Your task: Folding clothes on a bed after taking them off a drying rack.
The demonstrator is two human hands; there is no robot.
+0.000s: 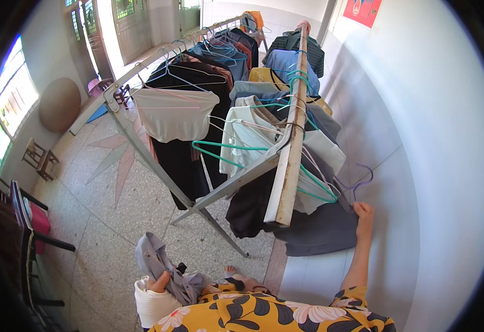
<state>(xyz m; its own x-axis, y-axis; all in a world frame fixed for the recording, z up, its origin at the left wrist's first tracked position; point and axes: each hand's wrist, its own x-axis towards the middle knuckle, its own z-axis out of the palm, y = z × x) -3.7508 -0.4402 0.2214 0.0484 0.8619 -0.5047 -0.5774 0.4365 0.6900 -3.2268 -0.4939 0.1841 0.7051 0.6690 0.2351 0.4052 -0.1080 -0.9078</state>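
My left hand holds a bunched light grey garment with buttons at the lower left, in front of my body. White ribbed cloth surrounds that wrist and forearm. On the right, my right hand pinches the edge of a dark grey garment hanging from the near end of the clothes rack. Just above these fingers is a purple hanger, its hook standing free of the rack's rail. A green hanger juts out to the left of the rail.
A folding metal rack carries many clothes on two rails. Its crossed legs stand on the terrazzo floor. A white wall runs close along the right. At left are a table, a pink container and a small wooden chair.
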